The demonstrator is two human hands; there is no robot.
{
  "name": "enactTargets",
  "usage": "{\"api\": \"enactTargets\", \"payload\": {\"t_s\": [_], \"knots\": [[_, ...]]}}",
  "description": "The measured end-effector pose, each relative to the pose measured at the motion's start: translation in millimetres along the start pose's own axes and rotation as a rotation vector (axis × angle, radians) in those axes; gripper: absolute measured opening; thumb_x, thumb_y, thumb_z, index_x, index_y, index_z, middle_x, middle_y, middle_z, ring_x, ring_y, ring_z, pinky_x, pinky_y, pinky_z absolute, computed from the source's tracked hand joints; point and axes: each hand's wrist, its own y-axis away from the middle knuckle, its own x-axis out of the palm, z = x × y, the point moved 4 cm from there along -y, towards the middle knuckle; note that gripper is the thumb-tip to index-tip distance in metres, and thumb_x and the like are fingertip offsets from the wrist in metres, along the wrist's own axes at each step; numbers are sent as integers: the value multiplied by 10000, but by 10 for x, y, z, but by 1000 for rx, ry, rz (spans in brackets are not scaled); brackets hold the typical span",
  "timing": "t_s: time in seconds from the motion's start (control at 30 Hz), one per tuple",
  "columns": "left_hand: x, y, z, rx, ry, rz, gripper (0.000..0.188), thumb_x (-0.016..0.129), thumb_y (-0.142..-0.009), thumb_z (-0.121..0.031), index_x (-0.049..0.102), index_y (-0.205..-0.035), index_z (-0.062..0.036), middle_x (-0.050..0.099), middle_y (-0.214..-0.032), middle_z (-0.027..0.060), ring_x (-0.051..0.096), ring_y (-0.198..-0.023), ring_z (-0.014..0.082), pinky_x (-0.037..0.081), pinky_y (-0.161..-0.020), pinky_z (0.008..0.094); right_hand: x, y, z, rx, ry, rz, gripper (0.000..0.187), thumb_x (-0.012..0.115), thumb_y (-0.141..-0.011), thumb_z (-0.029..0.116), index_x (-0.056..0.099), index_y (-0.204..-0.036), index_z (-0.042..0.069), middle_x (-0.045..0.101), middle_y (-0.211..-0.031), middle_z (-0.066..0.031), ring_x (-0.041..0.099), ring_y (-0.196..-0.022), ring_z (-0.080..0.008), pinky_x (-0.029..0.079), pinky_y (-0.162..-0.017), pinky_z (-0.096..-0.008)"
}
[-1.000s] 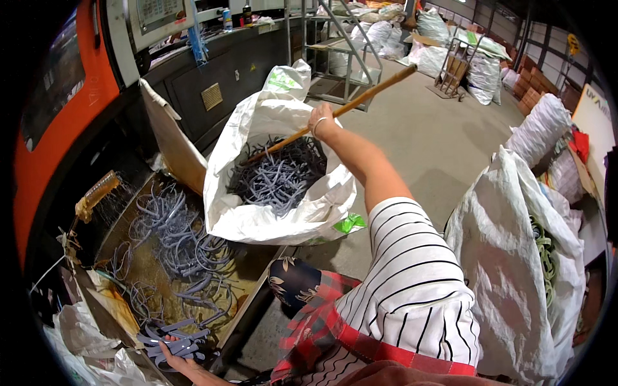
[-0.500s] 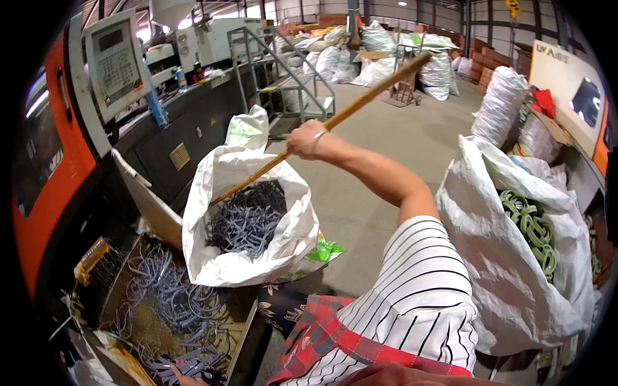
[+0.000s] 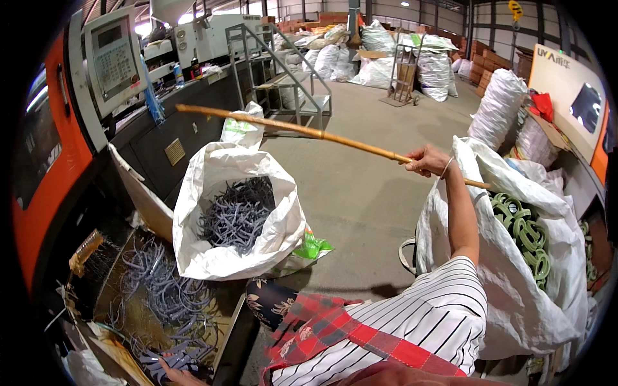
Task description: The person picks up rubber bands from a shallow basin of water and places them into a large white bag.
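Note:
My right hand (image 3: pixel 427 161), arm stretched out, is closed around a long bamboo stick (image 3: pixel 290 130). One end points left above a white woven sack (image 3: pixel 235 264); the other reaches the rim of a large white sack (image 3: pixel 460 219) at the right. Grey plastic strips (image 3: pixel 238 215) fill the left sack partway. At the lower left edge my left hand (image 3: pixel 177 374) is partly cut off, its visible finger over a fanned bunch of flat grey plastic strips (image 3: pixel 158 361) that it appears to grip. Beside it, tangled grey strips (image 3: pixel 167 289) lie in a bin (image 3: pixel 232 338).
Green plastic rings (image 3: pixel 531 244) lie in the right sack. An orange machine (image 3: pixel 67 128) with a control panel (image 3: pixel 114 55) stands at the left, near metal steps (image 3: pixel 290 83). A hand truck (image 3: pixel 404 77) and stacked white sacks (image 3: pixel 328 63) are farther back across the floor (image 3: pixel 347 186).
My right hand has swung right with the stick, whose left end has come up out of the left sack and now points left above it. My left hand stays at the bin.

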Motion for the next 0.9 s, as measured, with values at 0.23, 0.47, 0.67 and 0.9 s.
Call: {"api": "enactTargets", "payload": {"t_s": [0.23, 0.47, 0.67, 0.9], "knots": [[76, 178, 102, -235, 379, 397, 441, 553, -809, -341, 540, -1088, 1, 538, -1128, 155, 505, -1037, 280, 410, -870, 432, 750, -362, 1274, -386, 144, 54, 386, 651, -786, 207, 572, -1128, 45, 499, -709, 42, 413, -597, -43, 367, -518, -202], [127, 656, -356, 61, 446, 27, 295, 670, -762, -116, 556, -923, 103, 616, -803, 179, 611, -659, 263, 532, -635, 392, 2149, -627, 2778, -877, 766, 185, 481, 472, -829, 0, 435, -1289, 133, 622, -955, -119, 579, -749, -202, 429, -672, -277], [74, 921, -620, 111, 392, 63, 223, 615, -802, -109, 544, -934, 56, 612, -782, 152, 603, -635, 229, 516, -580, 369, 4014, -1183, 3849, -1168, 1255, 267, 374, 471, -838, 94, 492, -1206, 161, 606, -957, -159, 585, -804, -337, 472, -685, -413], [21, 962, -857, 39, 411, 56, 232, 583, -821, -133, 508, -974, 24, 591, -783, 125, 586, -635, 222, 505, -572, 358, 6414, -2222, 3878, -1172, 1495, 380, 268, 449, -864, 141, 606, -1075, 93, 613, -1058, -108, 608, -942, -249, 501, -778, -340]]}}
